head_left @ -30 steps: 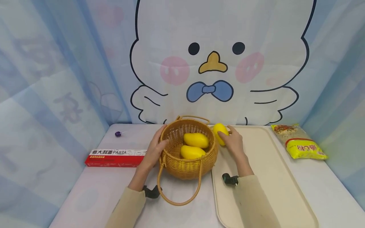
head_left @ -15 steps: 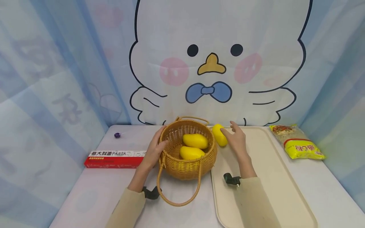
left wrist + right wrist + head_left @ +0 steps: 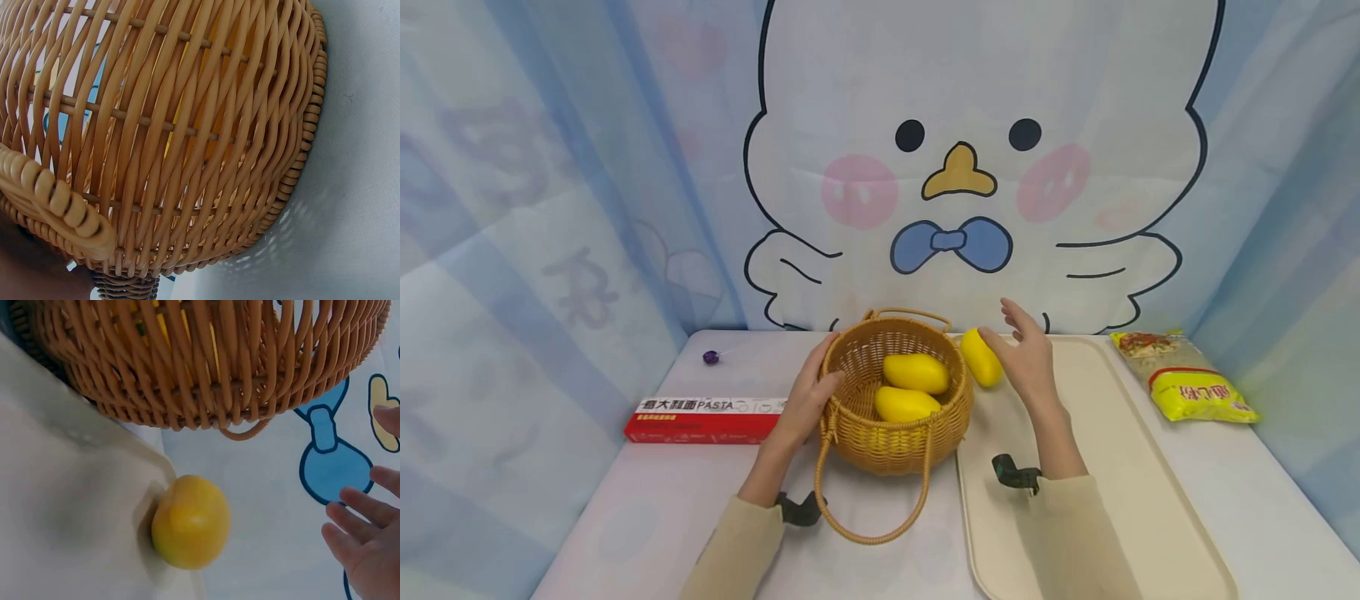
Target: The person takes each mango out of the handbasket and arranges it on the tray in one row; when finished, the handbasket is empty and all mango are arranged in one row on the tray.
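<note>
My left hand (image 3: 808, 398) grips the rim of a wicker basket (image 3: 891, 446), its thumb over the edge. Two yellow mangoes lie in the basket, the nearer mango (image 3: 907, 405) in front of the other mango (image 3: 917, 372). A third mango (image 3: 190, 522) lies on the far left corner of a cream tray (image 3: 1120, 467), close to the basket. My right hand (image 3: 1028, 358) is over the tray just right of that mango, with fingers extended and nothing held; the right wrist view shows the fingers (image 3: 359, 519) apart from the fruit. Only weave and handle fill most of the left wrist view.
A red and white pasta box (image 3: 700, 421) lies left of the basket, with a small purple wrapped candy (image 3: 711, 357) behind it. Right of the tray lies a yellow noodle bag (image 3: 1183, 377). The basket's front handle (image 3: 872, 537) hangs down toward the near edge. A printed curtain stands behind.
My right hand has let go of the third mango, opened its fingers and drawn slightly right. The mango stays at the tray's corner. The left hand and basket have hardly moved.
</note>
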A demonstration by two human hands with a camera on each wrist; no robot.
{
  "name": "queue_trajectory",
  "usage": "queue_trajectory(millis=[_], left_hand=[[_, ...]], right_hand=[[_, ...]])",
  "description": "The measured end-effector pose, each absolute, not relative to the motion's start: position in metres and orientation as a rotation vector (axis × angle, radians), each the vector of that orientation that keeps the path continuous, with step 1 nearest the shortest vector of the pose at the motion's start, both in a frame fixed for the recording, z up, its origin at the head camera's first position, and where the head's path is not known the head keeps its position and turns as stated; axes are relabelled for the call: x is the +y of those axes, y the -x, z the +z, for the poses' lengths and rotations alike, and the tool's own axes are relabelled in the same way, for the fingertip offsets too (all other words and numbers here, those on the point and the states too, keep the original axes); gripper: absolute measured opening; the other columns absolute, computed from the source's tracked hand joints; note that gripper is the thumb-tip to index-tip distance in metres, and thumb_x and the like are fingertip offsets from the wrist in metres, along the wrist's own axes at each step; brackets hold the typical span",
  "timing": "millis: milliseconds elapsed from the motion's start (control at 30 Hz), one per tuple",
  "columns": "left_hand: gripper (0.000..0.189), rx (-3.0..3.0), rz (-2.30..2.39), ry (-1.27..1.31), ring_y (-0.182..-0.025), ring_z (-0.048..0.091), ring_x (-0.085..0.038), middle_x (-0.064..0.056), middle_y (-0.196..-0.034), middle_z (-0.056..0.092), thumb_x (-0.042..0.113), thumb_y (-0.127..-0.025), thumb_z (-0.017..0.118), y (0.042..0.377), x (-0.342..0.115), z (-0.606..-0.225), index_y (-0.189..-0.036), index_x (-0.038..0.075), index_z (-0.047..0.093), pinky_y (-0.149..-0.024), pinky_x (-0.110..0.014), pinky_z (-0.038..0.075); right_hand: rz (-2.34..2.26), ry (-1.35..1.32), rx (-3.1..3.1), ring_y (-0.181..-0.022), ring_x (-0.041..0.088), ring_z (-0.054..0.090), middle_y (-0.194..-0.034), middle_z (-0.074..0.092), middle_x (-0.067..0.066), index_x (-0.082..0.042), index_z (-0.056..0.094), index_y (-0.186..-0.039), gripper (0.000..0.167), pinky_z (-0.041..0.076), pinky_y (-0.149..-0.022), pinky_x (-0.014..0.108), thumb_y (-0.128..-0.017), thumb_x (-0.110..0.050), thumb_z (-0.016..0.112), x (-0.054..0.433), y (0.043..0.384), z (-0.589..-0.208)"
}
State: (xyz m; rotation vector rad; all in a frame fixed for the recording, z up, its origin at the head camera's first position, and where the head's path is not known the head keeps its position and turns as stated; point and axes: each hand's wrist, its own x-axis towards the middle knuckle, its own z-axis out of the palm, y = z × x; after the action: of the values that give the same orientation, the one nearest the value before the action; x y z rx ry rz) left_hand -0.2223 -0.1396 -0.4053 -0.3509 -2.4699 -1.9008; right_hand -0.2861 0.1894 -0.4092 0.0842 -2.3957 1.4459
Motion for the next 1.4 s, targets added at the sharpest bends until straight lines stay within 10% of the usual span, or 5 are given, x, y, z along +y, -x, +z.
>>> queue_trajectory(millis=[800, 1400], left_hand=[[0.066, -2.448, -1.914, 0.358, -0.152, 0.025, -0.031, -0.009, -0.165, 0.022, 0.016, -0.098, 0.046, 0.221, -0.138, -0.403, -0.159, 0.016, 0.022, -0.122, -0.052, 0.026], [0.063, -2.414, -1.872, 0.359, -0.151, 0.026, -0.023, 0.004, -0.163, 0.026, 0.029, -0.097, 0.049, 0.241, -0.144, -0.438, -0.155, 0.036, 0.026, -0.123, -0.052, 0.025]], right_hand=[[1.205, -0.672, -2.444, -0.139, 0.025, 0.046, -0.150, 0.050, 0.001, -0.026, 0.049, -0.147, 0.063, 0.039, -0.115, 0.052, -0.089, -0.030, 0.074, 0.140, 0.258, -0.377], [1.006, -1.048, -2.591, -0.140, 0.022, 0.046, -0.149, 0.052, -0.002, -0.022, 0.050, -0.146, 0.060, 0.041, -0.114, 0.048, -0.091, -0.036, 0.069, 0.104, 0.260, -0.358]])
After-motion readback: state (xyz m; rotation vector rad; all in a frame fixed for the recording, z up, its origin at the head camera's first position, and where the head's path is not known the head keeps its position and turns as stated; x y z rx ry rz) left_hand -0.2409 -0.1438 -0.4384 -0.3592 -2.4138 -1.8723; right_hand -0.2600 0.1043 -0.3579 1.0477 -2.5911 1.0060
